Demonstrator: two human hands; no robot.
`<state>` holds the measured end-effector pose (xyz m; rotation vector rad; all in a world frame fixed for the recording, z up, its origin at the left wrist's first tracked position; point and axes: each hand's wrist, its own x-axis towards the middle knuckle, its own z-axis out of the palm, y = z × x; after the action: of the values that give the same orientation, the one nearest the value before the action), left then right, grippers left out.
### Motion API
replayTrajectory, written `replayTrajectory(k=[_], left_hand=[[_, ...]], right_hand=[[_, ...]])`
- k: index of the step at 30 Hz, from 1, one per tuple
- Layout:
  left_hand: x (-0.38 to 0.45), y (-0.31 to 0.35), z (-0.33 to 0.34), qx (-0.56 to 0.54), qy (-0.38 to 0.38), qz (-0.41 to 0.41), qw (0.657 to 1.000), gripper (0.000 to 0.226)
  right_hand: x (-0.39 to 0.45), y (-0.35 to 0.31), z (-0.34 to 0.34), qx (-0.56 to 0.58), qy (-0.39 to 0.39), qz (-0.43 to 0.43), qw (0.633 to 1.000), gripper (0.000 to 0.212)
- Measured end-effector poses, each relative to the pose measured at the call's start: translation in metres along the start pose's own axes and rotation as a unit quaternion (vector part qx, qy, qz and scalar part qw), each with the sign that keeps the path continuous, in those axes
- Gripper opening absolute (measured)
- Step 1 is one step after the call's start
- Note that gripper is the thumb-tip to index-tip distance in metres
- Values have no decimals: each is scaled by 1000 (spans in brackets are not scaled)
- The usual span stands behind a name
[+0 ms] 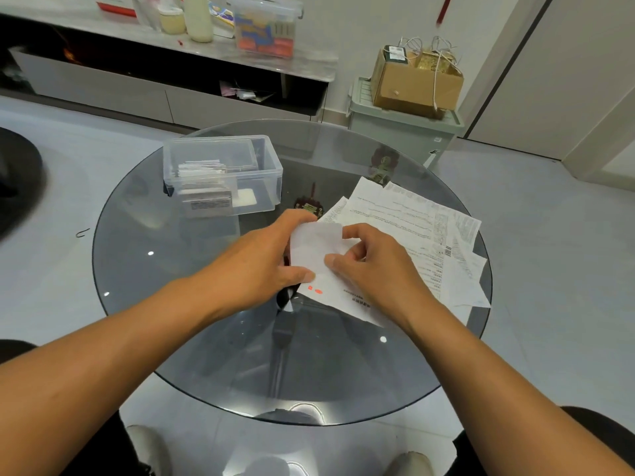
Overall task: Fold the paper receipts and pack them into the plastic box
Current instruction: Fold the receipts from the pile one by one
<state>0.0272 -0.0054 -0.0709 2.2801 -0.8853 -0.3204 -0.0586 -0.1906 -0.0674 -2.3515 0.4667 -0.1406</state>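
both hands — left hand (261,259) and right hand (371,262) — pinch one paper receipt (319,249) at table centre; loose receipts (412,221) lie at three o'clock, the plastic box (220,173) at eleven.

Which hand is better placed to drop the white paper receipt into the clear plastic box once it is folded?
Left, probably. The left hand grips the white paper receipt on the side nearer the clear plastic box, with bare glass between. The right hand pinches the far edge, by the loose receipt pile.
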Motion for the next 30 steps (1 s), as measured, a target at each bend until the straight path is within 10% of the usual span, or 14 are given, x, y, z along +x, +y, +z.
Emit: replayTrajectory(k=[9, 18, 30], left_hand=[[-2, -4, -5, 115, -11, 10, 993, 55], [2, -6, -6, 135, -16, -2, 991, 60], [0, -6, -7, 67, 4, 10, 998, 61]], right_hand=[[2, -7, 7, -42, 17, 42, 998, 22], [-3, -18, -8, 122, 1, 81, 989, 50], [-11, -18, 10, 132, -47, -60, 988, 62]])
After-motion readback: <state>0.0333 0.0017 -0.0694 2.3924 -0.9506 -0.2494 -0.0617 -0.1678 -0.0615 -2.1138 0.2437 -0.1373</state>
